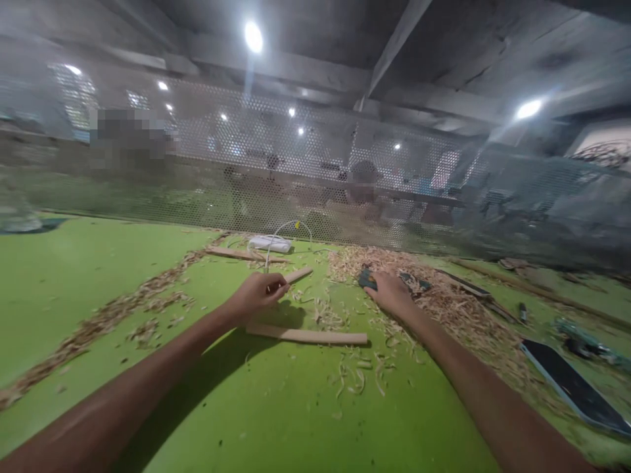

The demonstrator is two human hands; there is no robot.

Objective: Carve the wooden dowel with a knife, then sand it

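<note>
My left hand (pixel 259 292) is closed in a pinch on a light wooden strip (pixel 299 274), which points away to the right. A second pale wooden strip (pixel 315 337), slightly bowed, lies flat on the green table (pixel 276 414) in front of that hand. My right hand (pixel 392 292) rests over a dark tool that looks like a hand plane (pixel 365 277), at the near side of a heap of wood shavings (pixel 453 312). Its fingers curl over the tool and hide much of it. Loose curled shavings lie between the two hands.
Behind the table stands a perforated metal screen (pixel 305 177). A white power strip (pixel 270 244) with a cable and another wooden strip (pixel 236 253) lie near it. To the right are a phone (pixel 574 384), a dark marker (pixel 522 312) and a long stick (pixel 542 292).
</note>
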